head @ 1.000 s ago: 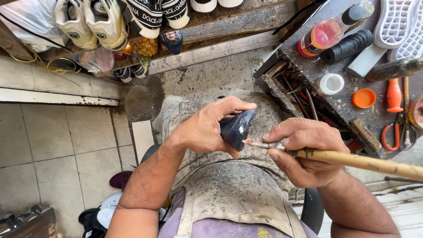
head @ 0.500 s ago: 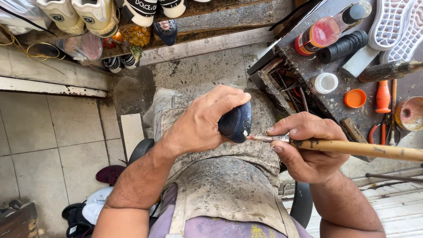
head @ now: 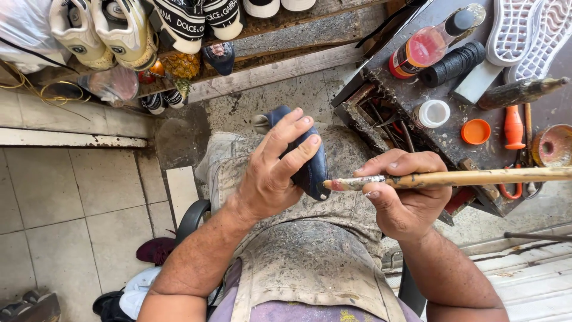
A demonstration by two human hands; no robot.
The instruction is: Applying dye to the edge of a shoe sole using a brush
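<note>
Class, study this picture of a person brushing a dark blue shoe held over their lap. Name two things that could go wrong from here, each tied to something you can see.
1. The brush tip sits right beside the fingers of the left hand gripping the dark blue shoe, so whatever is on it may smear onto skin.
2. The right hand holds the long handle near its tip; its far end reaches over the crowded workbench and could knock the open white jar.

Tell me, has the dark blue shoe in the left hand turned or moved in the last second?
Yes. The left hand has turned the dark blue shoe so that it stands more on end, its top reaching further up toward the wooden shelf. The brush tip sits at its lower edge.
</note>
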